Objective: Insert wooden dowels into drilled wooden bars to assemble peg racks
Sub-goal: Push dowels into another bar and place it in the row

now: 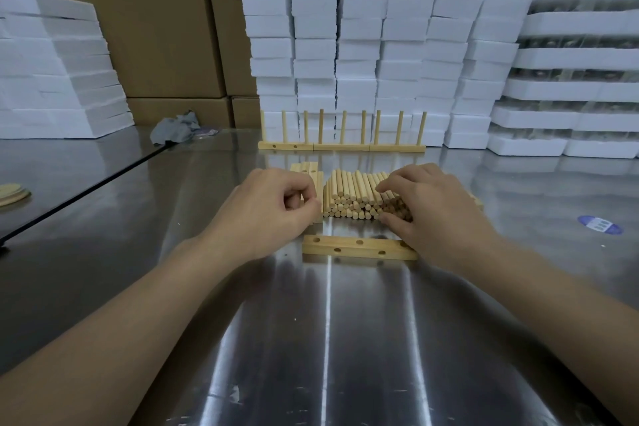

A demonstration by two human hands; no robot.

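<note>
Heap of pale dowels (352, 197) mid-table, ends facing near. Drilled bar (359, 247) flat just before it, holes empty. Pegged racks (342, 147) upright behind.

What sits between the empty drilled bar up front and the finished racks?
Head view: the dowel pile, with the right hand gripping its right side, then bare table up to the racks.

right hand (435, 214) grips dowels (349, 194) | left hand (266, 211) curled | drilled bar (356, 247) — flat on table (345, 339)
</note>
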